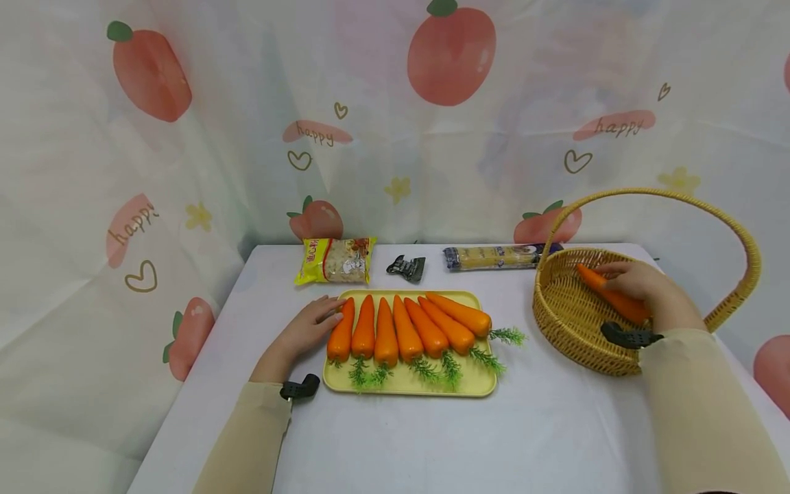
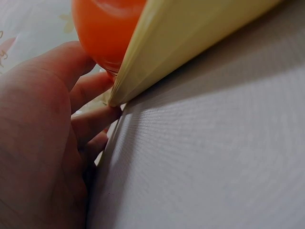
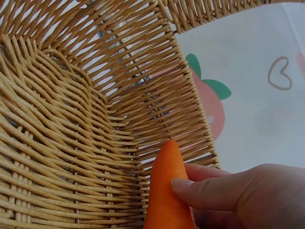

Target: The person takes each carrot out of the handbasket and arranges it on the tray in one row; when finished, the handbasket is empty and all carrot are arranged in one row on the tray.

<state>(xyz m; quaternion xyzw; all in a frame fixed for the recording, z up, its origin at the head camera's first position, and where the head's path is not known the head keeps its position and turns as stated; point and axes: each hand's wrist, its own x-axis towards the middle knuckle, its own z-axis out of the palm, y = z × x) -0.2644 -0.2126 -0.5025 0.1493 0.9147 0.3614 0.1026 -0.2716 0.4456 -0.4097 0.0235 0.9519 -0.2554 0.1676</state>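
Note:
In the head view, several orange carrots (image 1: 385, 333) with green feathery tops lie in a row on a pale yellow tray (image 1: 426, 387). At the tray's left edge is my left hand (image 1: 310, 328), its fingers by the rim and the leftmost carrot (image 1: 341, 333). The left wrist view shows those fingers loosely extended along the rim, not wrapped round the carrot. My right hand (image 1: 636, 285) holds another carrot (image 1: 607, 293) inside the wicker basket (image 1: 564, 336). In the right wrist view, thumb and fingers pinch this carrot (image 3: 167, 191) near its narrow end; its top is out of frame.
Behind the tray lie a yellow food packet (image 1: 336, 261), a small black crumpled-looking packet (image 1: 406, 268) and a long noodle packet (image 1: 494, 257). A tall handle (image 1: 660, 192) arches over the basket. A patterned curtain (image 1: 395, 165) stands behind the white table (image 1: 524, 425).

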